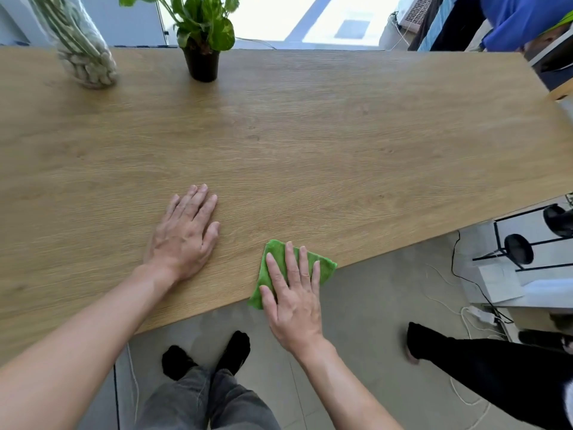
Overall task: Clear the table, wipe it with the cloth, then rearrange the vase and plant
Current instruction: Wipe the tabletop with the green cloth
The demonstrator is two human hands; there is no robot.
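A folded green cloth (279, 259) lies at the near edge of the wooden table (310, 135), partly hanging over it. My right hand (294, 302) presses flat on the cloth with fingers spread. Flat on the bare wood to the left of the cloth rests my left hand (186, 231), palm down and holding nothing. At the far left a clear glass vase (80, 48) holds pale pebbles and green stems. To its right stands a leafy plant in a black pot (202, 62), near the far edge.
Another person's dark-trousered leg (483, 364) reaches in at the lower right. A black-framed stand (524, 249), white boxes and cables sit on the floor to the right of the table. A person in blue (524, 20) is beyond the far right corner.
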